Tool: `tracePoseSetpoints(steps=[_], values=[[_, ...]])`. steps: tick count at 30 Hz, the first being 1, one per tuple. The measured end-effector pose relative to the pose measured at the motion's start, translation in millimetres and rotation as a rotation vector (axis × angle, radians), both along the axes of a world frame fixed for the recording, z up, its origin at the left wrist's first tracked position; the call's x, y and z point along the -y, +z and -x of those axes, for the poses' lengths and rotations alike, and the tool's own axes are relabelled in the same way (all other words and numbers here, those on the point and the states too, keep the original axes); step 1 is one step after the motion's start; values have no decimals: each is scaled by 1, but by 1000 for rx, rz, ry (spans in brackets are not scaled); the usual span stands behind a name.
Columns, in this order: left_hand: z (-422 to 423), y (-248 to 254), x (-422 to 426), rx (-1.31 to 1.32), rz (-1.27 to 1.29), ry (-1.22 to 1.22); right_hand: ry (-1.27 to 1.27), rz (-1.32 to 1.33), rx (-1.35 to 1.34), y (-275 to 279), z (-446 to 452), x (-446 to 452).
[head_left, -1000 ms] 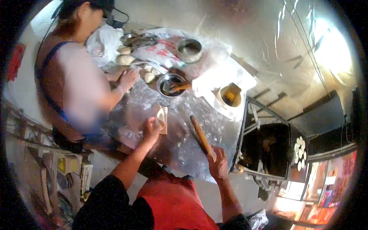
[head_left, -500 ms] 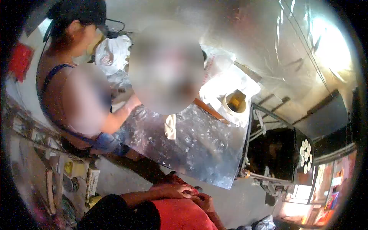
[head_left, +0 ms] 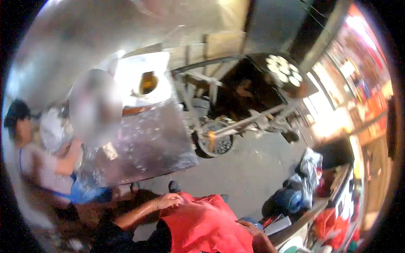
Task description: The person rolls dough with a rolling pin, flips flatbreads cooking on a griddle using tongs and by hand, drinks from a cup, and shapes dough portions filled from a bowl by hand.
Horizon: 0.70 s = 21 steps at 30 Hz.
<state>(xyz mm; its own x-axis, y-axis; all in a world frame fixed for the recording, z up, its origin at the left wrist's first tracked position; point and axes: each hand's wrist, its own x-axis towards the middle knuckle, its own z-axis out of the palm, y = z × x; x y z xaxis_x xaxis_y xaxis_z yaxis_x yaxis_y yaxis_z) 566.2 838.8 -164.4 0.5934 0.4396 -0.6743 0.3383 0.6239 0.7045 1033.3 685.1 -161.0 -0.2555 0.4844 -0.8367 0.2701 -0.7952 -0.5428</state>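
My left hand (head_left: 169, 200) lies against the top of the red apron (head_left: 202, 223) at my front, fingers loosely stretched and no object seen in them. On the other side, my right hand (head_left: 252, 229) rests by the apron's right edge, fingers extended, with nothing visible in it. Ahead of me is a dark worktable (head_left: 147, 145) dusted with white patches. A pale strip, perhaps dough or cloth (head_left: 109, 151), lies on it. At the table's back, a white tub (head_left: 158, 86) contains something yellow-brown.
A co-worker (head_left: 46, 164) sits at the table's left side. Several pale rounds (head_left: 283, 69) lie on a dark round plate at the back right. A bucket (head_left: 216, 141) stands beside the table. Bags (head_left: 310, 164) and a cluttered shelf (head_left: 312, 211) are at right.
The view has swung right, bringing the shelf and bucket into sight. My hands, together at the apron before, are apart now, the right one at the apron's right side.
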Motion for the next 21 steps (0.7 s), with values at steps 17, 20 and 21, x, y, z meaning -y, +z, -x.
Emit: tracePoseSetpoints(steps=[17,20,21], values=[[-363,-24,-52,126,-232,-600,-728,-125,-139,-61,-132,47],[-401,-12,-73,114,-211,-579,-794,-89,-114,-76,-158,42],[-413,-18,-82,114,-205,-586,-815,-78,-105,-83,-168,41]])
